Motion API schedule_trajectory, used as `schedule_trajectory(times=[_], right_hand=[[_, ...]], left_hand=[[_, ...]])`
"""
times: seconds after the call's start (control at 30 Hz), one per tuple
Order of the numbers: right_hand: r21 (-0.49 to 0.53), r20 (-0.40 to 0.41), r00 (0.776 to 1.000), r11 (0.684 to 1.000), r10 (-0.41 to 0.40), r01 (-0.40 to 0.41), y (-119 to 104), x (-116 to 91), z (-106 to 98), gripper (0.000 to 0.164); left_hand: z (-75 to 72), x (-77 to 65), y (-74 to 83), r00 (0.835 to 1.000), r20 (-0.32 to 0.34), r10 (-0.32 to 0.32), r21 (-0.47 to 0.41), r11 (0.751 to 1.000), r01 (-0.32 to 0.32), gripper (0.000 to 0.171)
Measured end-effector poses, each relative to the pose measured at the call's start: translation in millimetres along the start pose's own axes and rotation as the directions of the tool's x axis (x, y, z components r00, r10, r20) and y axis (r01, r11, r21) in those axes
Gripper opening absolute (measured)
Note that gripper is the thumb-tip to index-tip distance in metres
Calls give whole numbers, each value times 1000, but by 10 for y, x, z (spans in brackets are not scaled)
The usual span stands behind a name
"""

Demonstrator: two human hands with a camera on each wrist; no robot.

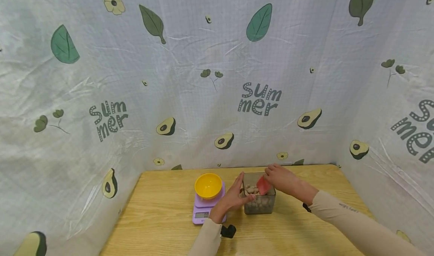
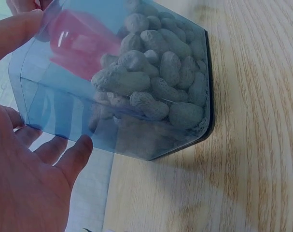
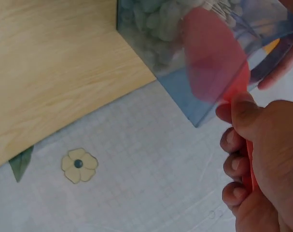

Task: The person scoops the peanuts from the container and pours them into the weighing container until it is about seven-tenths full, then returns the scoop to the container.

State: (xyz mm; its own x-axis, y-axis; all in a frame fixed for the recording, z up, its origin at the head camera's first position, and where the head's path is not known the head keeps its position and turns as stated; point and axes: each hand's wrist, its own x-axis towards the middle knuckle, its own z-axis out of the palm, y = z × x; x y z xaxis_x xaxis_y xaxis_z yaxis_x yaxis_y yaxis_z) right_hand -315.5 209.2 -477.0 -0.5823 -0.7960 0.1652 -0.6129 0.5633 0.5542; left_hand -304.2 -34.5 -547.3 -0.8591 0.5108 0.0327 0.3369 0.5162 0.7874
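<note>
A clear grey-tinted plastic container (image 1: 258, 207) stands on the table, partly filled with unshelled peanuts (image 2: 156, 72). My left hand (image 1: 234, 198) steadies it from the left, thumb at the near rim and fingers spread along the side. In the left wrist view, the fingertips (image 2: 78, 150) press against its clear wall. My right hand (image 3: 264, 150) has its fingers curled round the handle of a red scoop (image 3: 216, 58). The scoop's head is tilted down inside the container, against the peanuts, and shows through the wall.
Left of the container, a purple kitchen scale (image 1: 199, 210) carries a yellow bowl (image 1: 208, 186); my left forearm partly covers the scale. The wooden table (image 1: 162, 210) meets a printed white curtain (image 1: 190, 97) at the back and sides.
</note>
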Motion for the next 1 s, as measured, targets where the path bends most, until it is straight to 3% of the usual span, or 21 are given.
schedule_trajectory(times=[0.37,0.6,0.87,1.0], right_hand=[[-30,-76,997,999,21,-23,-58,-3,159,23],[-51,-15,999,998,-45,45,-84,73,127,25],[24,-45,998,999,-39,41,-74,124,167,24],[95,-50,998,995,-38,43,-52,89,199,20]], left_hand=[[-10,6,-7,1000,4,8,31,999,-9,110],[-4,-5,40,1000,7,6,55,998,-6,105],[-15,9,36,999,-32,-12,85,996,15,104],[-9,1,17,1000,-17,-25,86,996,27,104]])
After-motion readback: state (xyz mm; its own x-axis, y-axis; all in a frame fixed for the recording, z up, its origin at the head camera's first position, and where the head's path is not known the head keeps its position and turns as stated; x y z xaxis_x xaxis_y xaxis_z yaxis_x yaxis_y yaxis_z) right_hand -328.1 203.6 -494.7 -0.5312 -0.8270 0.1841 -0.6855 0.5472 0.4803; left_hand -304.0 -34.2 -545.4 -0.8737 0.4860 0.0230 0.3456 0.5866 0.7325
